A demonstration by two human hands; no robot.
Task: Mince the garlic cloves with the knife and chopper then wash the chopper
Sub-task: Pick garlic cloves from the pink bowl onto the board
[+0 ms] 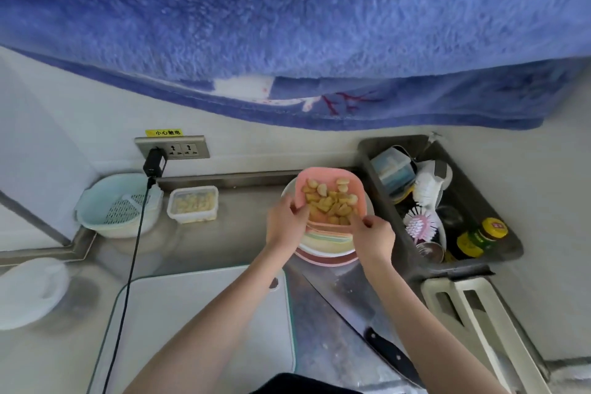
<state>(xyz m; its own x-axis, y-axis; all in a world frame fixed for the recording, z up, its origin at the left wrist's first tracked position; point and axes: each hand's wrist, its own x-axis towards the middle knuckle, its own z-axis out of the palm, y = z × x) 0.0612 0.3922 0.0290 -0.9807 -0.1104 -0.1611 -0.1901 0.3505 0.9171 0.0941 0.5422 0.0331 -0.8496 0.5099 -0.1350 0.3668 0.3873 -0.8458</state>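
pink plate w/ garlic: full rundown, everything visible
The pink plate is a rounded-square dish, plastic by its look, on top of a stack of pastel plates on the steel counter beside the sink. It holds a loose pile of yellowish garlic pieces. It seems tilted toward the camera. The left hand grips its near-left edge; the right hand pinches at its near-right edge among the pieces.

From my remote seat I see a blue fleecy towel [287, 9] hanging across the top. Below it a wall socket [172, 148] holds a black plug [154, 162], its cable running down past a pale green colander [118, 205]. A grey tub [508, 233] at the right holds brushes and jars (all jumbled together).
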